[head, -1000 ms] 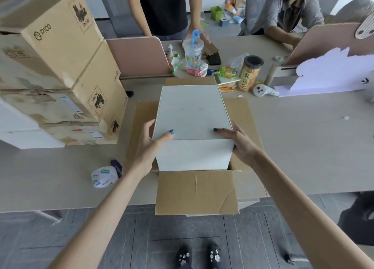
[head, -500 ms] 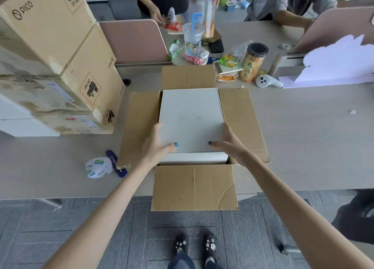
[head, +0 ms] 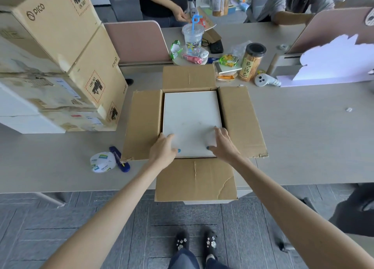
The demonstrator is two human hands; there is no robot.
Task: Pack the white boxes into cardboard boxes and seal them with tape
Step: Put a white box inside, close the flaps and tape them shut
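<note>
While the near flap [head: 195, 179] hangs off the table [head: 303, 139] edge at 6 o'clock, L hand [head: 165, 147] & R hand [head: 220, 145] lie flat on the white box [head: 192, 114], fingers spread, gripping nothing. It sits inside the open cardboard box [head: 238, 123]. Step: seating it. Next, prob.: fold flaps shut, grab tape roll [head: 102, 164] at 9. Stacked cartons [head: 60, 56] at 10. Snack jar [head: 252, 63] at 1, just beside far flap [head: 189, 77], may snag it.

Pushing the white box [head: 192, 116], a second ago standing well proud of the cardboard box [head: 141, 125], down level with its open flaps, with left hand [head: 165, 147] and right hand [head: 221, 146] shifted from gripping its sides to lying on its top, fingers [head: 217, 130] flat by the near edge.
</note>
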